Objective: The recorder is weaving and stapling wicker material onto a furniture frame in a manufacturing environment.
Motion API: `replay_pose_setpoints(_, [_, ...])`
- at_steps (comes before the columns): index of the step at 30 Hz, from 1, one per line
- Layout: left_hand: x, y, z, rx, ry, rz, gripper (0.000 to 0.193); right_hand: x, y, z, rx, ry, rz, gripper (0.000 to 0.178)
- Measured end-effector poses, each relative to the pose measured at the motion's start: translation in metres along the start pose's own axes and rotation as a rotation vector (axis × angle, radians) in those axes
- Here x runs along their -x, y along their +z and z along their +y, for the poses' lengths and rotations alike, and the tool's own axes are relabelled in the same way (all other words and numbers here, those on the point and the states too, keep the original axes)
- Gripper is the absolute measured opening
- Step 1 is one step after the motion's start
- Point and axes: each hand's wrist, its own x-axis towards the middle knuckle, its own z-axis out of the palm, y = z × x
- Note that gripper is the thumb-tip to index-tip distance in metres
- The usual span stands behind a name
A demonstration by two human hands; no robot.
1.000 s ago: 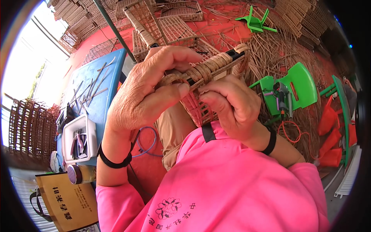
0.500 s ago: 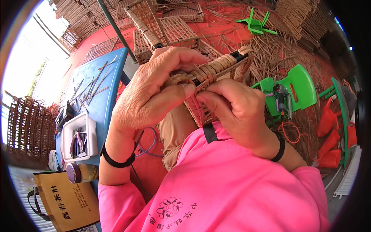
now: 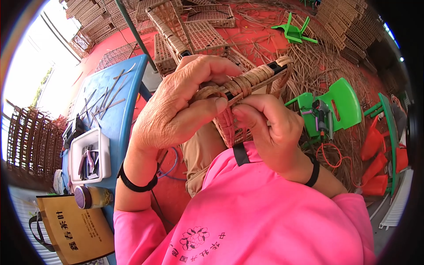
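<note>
A woven wicker basket (image 3: 226, 126) rests against my lap, its rim wrapped with tan strips over a dark frame bar (image 3: 277, 67). My left hand (image 3: 170, 108) is closed around the near left corner of that rim, thumb on the inner side and fingers over the top. Just under the rim, my right hand (image 3: 276, 134) has thumb and forefinger pinched together close to the weave. Whatever lies between those fingertips, perhaps a thin strip, is too small to make out.
To the left, a blue table (image 3: 112, 88) carries loose dark strips, a white tray (image 3: 73, 154) of tools and a lidded jar (image 3: 93, 197). A green chair (image 3: 340, 106) at right bears a glue gun (image 3: 321, 117). Cut strips (image 3: 309, 62) litter the red floor; wicker baskets (image 3: 207, 37) stand beyond.
My right hand's pinched fingertips have drawn slightly to the right, away from the rim corner. My left hand keeps its hold, and the view has shifted a little.
</note>
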Motion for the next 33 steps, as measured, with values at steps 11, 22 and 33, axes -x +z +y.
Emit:
replay_pose_setpoints(11, [-0.008, -0.016, 0.011, 0.000, -0.145, -0.180, 0.049, -0.001, -0.004, -0.020, -0.845, 0.785, 0.046, 0.017])
replay_pose_setpoints(22, [0.002, -0.013, 0.008, -0.023, -0.121, -0.094, 0.045, -0.010, -0.005, -0.021, -0.902, 0.904, 0.008, 0.019])
replay_pose_setpoints(33, [0.007, -0.012, 0.004, -0.007, -0.107, -0.070, 0.044, -0.010, 0.004, -0.028, -0.805, 0.843, 0.047, 0.017])
